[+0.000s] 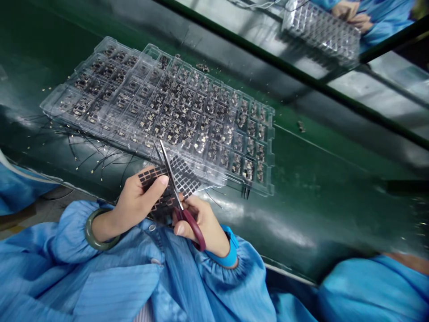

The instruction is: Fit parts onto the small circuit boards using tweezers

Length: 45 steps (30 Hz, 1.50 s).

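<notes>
In my left hand point(142, 197) is a thin sheet of small black rectangular pieces point(186, 176), pinched under the thumb close to my body. A pair of scissors point(194, 228) with dark red handles sits in my right hand point(204, 219), its fingers wrapped through the loops. The narrowly parted blades cross the sheet and point away from me. Part of the sheet lies to the left of the blades and part to the right. Just beyond my hands, clear plastic trays point(268, 172) overlap, their compartments filled with small circuit boards point(174, 132).
Thin black wires with light tips point(100, 156) lie scattered left of the trays on the green table point(318, 179). A loose small part point(300, 126) rests to the right. Across a dark rail point(268, 53), another person's hands point(353, 15) touch a clear tray point(321, 33). Blue sleeves point(375, 286) show at right.
</notes>
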Each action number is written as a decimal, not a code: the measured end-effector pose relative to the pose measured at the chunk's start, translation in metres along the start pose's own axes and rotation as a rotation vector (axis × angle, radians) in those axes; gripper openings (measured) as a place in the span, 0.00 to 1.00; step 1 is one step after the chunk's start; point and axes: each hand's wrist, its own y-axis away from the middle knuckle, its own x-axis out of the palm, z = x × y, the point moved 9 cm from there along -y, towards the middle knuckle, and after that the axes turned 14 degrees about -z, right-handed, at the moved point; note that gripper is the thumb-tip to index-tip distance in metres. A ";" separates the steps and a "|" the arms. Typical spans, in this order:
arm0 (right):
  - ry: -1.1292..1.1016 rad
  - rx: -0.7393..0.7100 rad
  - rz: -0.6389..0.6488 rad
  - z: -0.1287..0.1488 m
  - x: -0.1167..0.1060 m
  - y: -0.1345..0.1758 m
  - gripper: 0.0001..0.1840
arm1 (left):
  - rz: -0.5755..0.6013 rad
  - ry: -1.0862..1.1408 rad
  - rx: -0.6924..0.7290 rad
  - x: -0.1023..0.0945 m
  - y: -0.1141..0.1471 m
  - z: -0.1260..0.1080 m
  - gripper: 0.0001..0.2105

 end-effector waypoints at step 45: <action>0.000 -0.066 0.019 0.009 0.003 -0.002 0.33 | 0.056 0.014 0.003 0.005 0.001 -0.005 0.18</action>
